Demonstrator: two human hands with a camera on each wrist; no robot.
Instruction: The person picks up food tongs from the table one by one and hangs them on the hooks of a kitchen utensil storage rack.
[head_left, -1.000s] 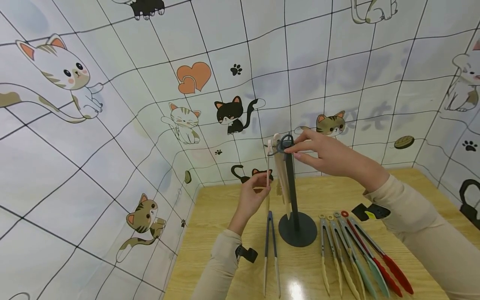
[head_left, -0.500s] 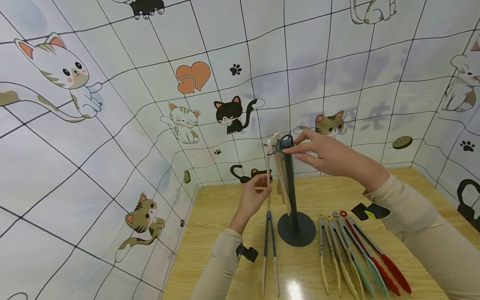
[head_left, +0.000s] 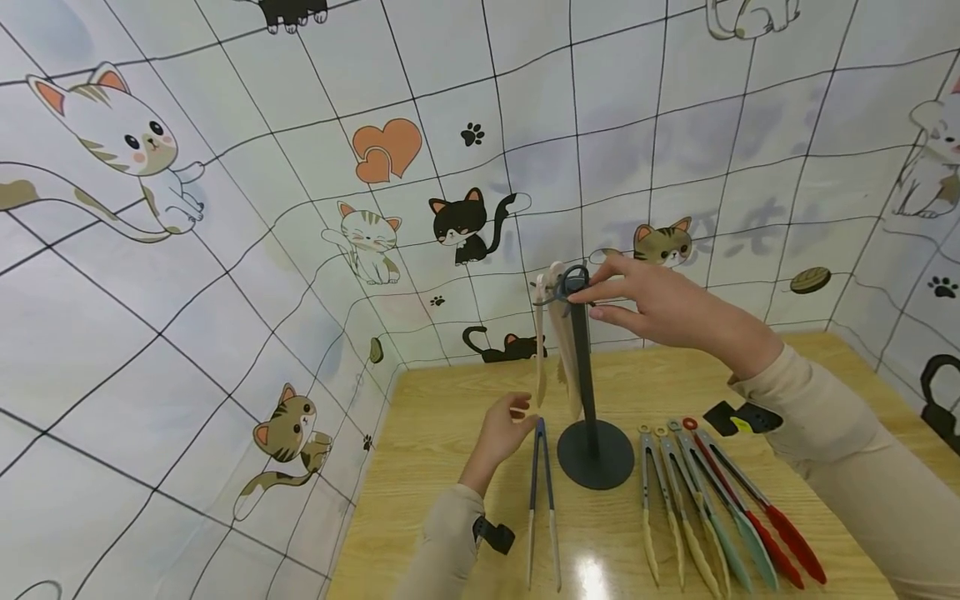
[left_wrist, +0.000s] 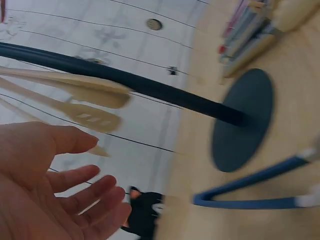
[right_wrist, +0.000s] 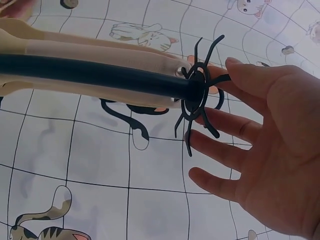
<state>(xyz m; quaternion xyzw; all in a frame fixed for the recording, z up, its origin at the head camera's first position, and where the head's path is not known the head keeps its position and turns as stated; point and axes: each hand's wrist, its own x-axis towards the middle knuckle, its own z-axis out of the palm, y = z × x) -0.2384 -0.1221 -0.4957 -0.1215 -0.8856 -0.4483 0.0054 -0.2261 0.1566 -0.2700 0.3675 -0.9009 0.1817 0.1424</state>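
A dark utensil stand (head_left: 585,367) with a round base stands on the table. Several beige cooking utensils hang from its top hooks, among them a slotted turner (left_wrist: 95,117). My right hand (head_left: 663,304) holds the hook ring (right_wrist: 200,92) at the top, thumb and forefinger at the hooks, the other fingers spread. Below and left of the hanging utensils is my left hand (head_left: 502,429), its fingers loosely bent with nothing in them. Just beside that hand, a pair of blue tongs (head_left: 534,467) with pale tips lies spread on the wood.
Right of the base lie several more tongs (head_left: 705,500) side by side, with cream, teal and red tips. The wooden table (head_left: 442,400) meets a wall cloth (head_left: 420,250) printed with cats and grid lines at the back and left.
My left hand has let go of the leftmost hanging utensil and dropped down toward the blue tongs. That utensil hangs on its hook. My right hand stays at the top of the stand.
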